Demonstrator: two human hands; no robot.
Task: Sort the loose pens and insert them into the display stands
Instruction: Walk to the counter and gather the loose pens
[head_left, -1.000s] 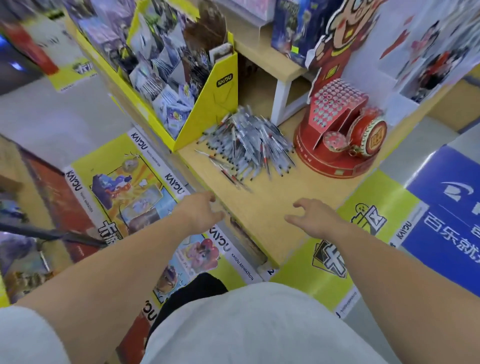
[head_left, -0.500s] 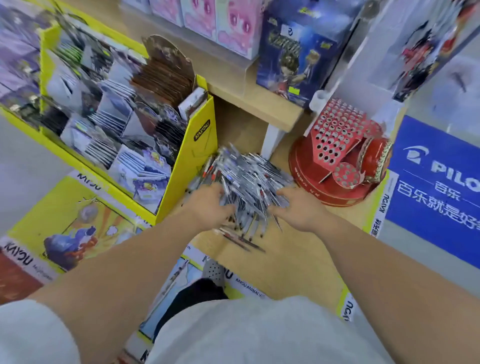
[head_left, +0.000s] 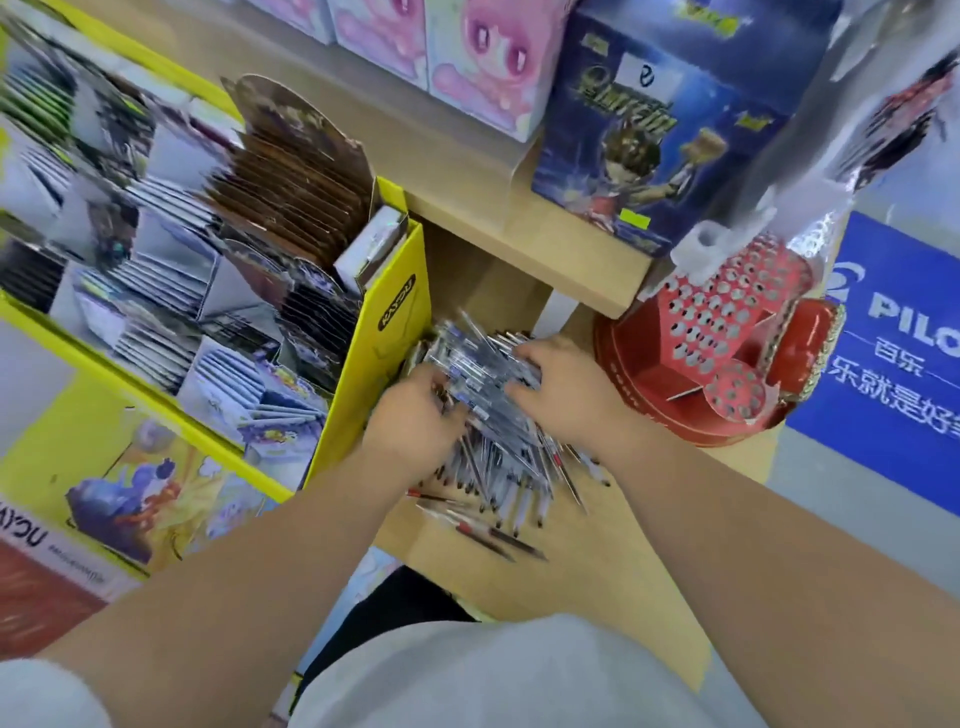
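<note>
Your left hand (head_left: 415, 415) and your right hand (head_left: 566, 387) are both down in the messy heap of thin grey and white plastic pens (head_left: 498, 457). The heap lies under and between your hands on the pale wooden shelf (head_left: 545, 582), and a few pens have spilled out toward your wrists. Your fingers on both hands bend over and into the heap, one hand on each side. I think that is so you can scoop and sort the pens. The picture is too blurry to tell if you are pinching a pen. The round red cardboard stand with lots of little holes (head_left: 727, 332) sits just past the outer side of your right hand, close enough to reach. The holes I can see look empty, so I think the job has only just begun. The tall yellow cardboard box of card packs (head_left: 384, 332) stands right beside your left hand, and the heap is pushed up against it.
</note>
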